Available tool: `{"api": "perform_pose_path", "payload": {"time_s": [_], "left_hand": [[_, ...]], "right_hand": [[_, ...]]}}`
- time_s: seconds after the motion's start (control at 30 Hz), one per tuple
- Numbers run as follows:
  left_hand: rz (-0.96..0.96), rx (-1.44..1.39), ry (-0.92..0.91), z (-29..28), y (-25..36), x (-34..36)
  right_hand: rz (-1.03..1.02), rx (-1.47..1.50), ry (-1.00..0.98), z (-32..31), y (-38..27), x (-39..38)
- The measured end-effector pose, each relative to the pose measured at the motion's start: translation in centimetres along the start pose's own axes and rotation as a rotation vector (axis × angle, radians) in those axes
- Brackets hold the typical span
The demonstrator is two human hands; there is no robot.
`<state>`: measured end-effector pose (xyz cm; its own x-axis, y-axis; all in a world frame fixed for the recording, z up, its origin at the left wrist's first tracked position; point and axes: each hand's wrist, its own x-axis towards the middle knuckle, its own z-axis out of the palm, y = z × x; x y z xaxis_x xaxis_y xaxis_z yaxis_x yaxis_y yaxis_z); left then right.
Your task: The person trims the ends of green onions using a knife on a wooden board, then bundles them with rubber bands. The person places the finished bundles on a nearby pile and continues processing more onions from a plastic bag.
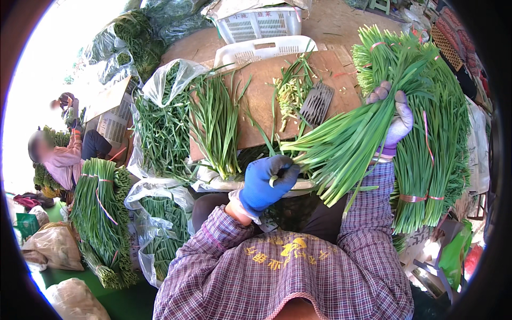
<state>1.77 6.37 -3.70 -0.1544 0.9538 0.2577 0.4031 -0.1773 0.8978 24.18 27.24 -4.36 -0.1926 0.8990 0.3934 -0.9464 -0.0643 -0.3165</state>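
Over lap | chive bunch [346,141] long, green | left hand [266,184], right hand [392,114] grip it, seemingly

A brown wooden board [261,101] lies ahead, with loose green stalks [216,125] spread on its left part, pale cut trimmings [288,96] near its middle and a dark comb-like tool [316,104] just beside them. Two white slatted plastic crates [260,24] stand behind it. Clear plastic bags of greens [160,125] sit to the left. Tied bundles [101,213] lie lower left; more tied bundles [437,154] pile up at right. Another person in pink [61,157] crouches far left.
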Motion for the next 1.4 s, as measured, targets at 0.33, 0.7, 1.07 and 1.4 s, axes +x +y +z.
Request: {"api": "perform_pose_path", "payload": {"time_s": [0.33,0.7,1.07,1.4], "left_hand": [[-0.445,1.075,-0.716,-4.2,-9.8,-3.5],[-0.502,-0.813,-0.206,3.6,-2.0,1.1],[-0.633,-0.742,-0.457,1.8,-1.8,-0.4],[-0.559,-0.641,-0.446,3.3,-0.6,0.0]], "right_hand": [[-0.129,0.016,-0.262,0.1,-4.1,-0.1],[-0.058,0.018,-0.247,-0.5,-1.5,0.3],[-0.081,0.008,-0.128,-1.1,-2.2,0.3],[-0.037,0.006,-0.163,-0.4,-0.2,0.3]]}}
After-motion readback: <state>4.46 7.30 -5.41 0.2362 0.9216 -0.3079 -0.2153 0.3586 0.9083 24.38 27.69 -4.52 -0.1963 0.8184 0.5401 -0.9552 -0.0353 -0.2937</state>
